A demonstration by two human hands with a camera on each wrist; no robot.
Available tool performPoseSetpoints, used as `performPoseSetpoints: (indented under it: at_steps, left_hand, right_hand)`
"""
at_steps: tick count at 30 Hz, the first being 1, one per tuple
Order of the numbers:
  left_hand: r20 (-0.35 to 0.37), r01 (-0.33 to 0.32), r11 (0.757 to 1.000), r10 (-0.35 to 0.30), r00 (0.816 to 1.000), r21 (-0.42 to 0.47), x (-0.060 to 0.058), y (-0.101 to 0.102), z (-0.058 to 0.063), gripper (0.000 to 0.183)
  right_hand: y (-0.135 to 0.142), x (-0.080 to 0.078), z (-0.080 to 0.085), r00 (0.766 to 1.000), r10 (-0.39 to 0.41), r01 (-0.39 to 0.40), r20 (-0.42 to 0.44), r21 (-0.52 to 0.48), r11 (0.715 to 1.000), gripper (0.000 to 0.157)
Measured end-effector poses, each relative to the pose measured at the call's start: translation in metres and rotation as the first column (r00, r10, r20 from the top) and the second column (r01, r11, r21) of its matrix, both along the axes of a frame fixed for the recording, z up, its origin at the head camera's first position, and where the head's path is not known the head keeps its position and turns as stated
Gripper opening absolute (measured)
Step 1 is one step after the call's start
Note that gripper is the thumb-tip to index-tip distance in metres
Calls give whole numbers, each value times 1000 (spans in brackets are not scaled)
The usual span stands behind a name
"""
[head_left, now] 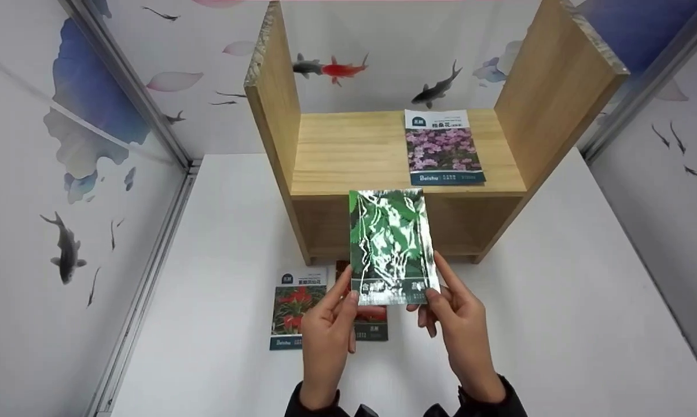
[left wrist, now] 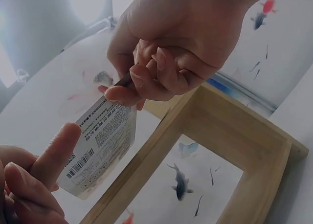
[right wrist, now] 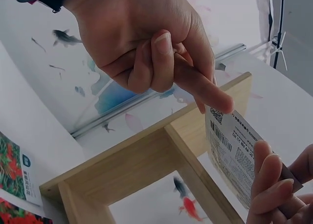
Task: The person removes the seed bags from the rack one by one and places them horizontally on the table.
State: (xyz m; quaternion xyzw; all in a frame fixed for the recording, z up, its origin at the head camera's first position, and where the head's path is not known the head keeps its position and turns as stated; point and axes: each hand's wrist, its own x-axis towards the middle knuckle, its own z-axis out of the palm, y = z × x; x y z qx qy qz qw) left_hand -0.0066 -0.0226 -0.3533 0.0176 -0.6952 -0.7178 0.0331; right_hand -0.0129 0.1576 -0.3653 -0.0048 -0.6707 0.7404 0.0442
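Observation:
Both hands hold up a glossy green seed packet with a leafy print, in front of a wooden shelf unit. My left hand pinches its lower left corner between thumb and fingers. At the lower right corner my right hand pinches it the same way. Strong glare covers much of the packet's front. Its pale back, with a barcode and small print, shows in the left wrist view. Behind and below the hands, a red-flower packet and a second, partly hidden reddish packet lie on the white table.
The wooden shelf unit has two upright side boards and a lower compartment. A pink-flower packet lies on its upper board, toward the right. White panels with painted fish stand around the white table.

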Motion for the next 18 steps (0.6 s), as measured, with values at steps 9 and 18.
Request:
performPoseSetpoints:
  at_steps: [9, 18]
  left_hand:
    - [11, 71, 997, -72, 997, 24, -1, 17, -5, 39]
    - [80, 107, 994, -109, 991, 17, -2, 35, -10, 39]
  right_hand:
    - [17, 7, -5, 998, -60, 60, -6, 15, 998, 47]
    - [34, 12, -10, 993, -116, 115, 25, 25, 993, 47]
